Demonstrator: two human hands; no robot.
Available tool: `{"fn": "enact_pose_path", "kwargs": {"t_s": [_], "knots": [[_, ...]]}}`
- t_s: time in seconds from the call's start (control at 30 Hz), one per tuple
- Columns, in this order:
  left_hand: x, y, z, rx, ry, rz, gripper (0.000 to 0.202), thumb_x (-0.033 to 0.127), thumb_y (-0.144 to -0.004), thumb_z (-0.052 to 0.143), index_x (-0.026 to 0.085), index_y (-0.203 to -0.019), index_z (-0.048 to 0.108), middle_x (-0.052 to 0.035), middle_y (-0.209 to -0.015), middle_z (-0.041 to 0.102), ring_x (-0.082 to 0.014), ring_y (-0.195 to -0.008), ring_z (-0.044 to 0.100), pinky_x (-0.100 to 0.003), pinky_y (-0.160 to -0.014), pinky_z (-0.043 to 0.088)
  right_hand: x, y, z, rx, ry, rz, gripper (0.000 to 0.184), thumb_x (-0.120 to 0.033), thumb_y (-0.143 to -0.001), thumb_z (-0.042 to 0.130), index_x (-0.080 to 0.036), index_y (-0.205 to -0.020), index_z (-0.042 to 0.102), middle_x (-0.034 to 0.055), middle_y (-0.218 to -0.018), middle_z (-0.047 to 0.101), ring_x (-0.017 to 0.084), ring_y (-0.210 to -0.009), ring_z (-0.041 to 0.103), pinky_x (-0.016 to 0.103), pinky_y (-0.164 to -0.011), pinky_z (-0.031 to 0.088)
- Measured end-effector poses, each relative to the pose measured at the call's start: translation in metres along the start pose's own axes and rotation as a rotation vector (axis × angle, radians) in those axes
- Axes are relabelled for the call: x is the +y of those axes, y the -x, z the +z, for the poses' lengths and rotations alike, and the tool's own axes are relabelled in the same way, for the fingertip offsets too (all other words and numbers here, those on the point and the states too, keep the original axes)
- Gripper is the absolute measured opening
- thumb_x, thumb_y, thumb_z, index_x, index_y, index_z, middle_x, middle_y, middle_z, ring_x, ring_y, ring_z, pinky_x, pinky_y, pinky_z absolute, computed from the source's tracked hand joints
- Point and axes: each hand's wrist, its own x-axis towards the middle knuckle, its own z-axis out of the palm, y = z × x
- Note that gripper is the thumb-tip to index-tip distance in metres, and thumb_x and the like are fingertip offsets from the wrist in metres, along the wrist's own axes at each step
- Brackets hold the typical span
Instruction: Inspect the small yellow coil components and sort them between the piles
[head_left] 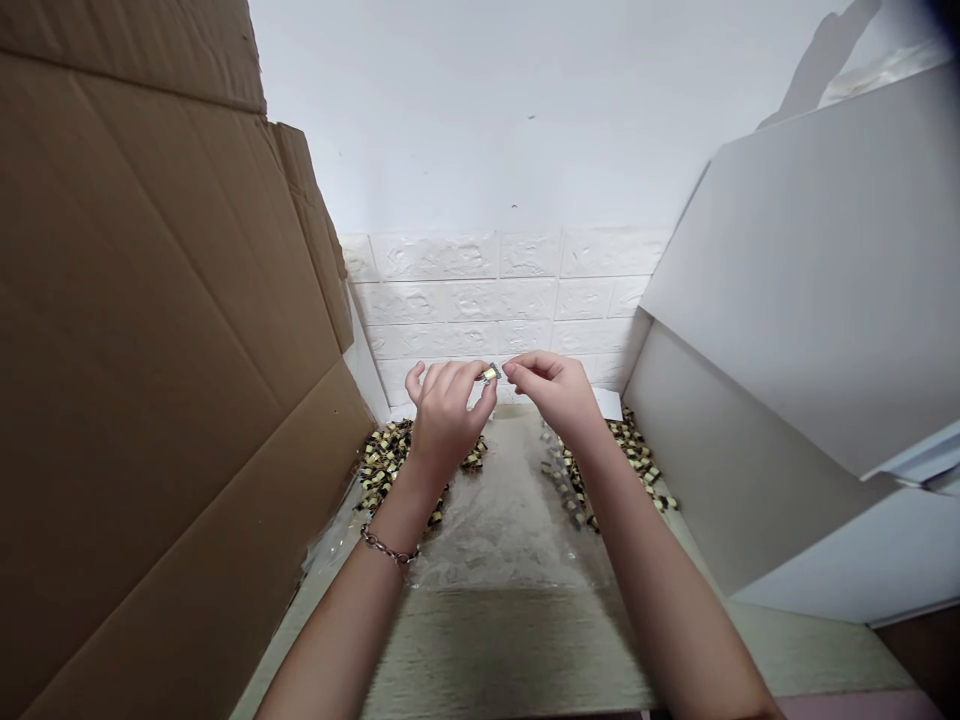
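My left hand (446, 415) pinches a small yellow-and-black part (489, 375) between thumb and forefinger, held above the table. My right hand (555, 392) meets it from the right, fingertips pinched at the same part's end. A chain bracelet (388, 549) circles my left wrist. Below the hands lies a clear plastic sheet (510, 520) on the table. A pile of several small yellow-and-black parts (386, 462) lies to the left of the sheet, and another pile (630, 460) lies to the right.
A large brown cardboard box (150, 400) leans along the left. A white cabinet (810, 350) stands on the right. A white brick-pattern wall (510, 290) closes the back. The pale wooden tabletop (510, 650) runs toward me.
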Motion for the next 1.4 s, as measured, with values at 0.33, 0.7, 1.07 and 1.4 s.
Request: {"fn": "enact_pose_path", "kwargs": {"t_s": [0.33, 0.7, 1.07, 1.4], "knots": [[0.002, 0.000, -0.001, -0.009, 0.046, -0.020, 0.007, 0.027, -0.078, 0.049, 0.022, -0.081, 0.053, 0.0025, -0.078, 0.063, -0.0125, -0.078, 0.055, -0.034, -0.092, 0.019, 0.006, 0.001, 0.002, -0.051, 0.102, -0.130, 0.017, -0.030, -0.075, 0.046, -0.017, -0.064, 0.051, -0.0023, -0.061, 0.052, 0.009, -0.057, 0.047, 0.023, -0.055, 0.038], [0.004, 0.001, 0.000, -0.019, 0.063, -0.022, 0.007, 0.026, -0.078, 0.049, 0.022, -0.081, 0.053, 0.0030, -0.077, 0.062, -0.0122, -0.078, 0.054, -0.034, -0.092, 0.019, 0.005, 0.002, 0.001, -0.085, 0.124, -0.154, 0.024, -0.033, -0.078, 0.045, -0.017, -0.061, 0.049, -0.0033, -0.056, 0.046, 0.008, -0.054, 0.042, 0.022, -0.053, 0.033], [0.009, -0.003, -0.003, -0.052, 0.261, -0.133, 0.007, 0.022, -0.074, 0.052, 0.020, -0.079, 0.055, 0.0016, -0.071, 0.058, -0.0116, -0.071, 0.053, -0.029, -0.081, 0.033, 0.010, -0.002, 0.005, -0.180, -0.185, -0.045, 0.033, -0.043, -0.076, 0.044, -0.016, -0.058, 0.047, -0.0038, -0.050, 0.043, 0.007, -0.044, 0.040, 0.022, -0.047, 0.033], [0.007, 0.000, 0.004, -0.070, 0.506, -0.358, 0.012, 0.025, -0.074, 0.049, 0.017, -0.080, 0.056, -0.0002, -0.072, 0.057, -0.0111, -0.071, 0.052, -0.023, -0.069, 0.042, 0.014, 0.002, 0.011, -0.046, 0.117, -0.199, 0.033, -0.036, -0.080, 0.039, -0.018, -0.052, 0.039, -0.0049, -0.048, 0.033, 0.008, -0.047, 0.032, 0.022, -0.047, 0.026]]}}
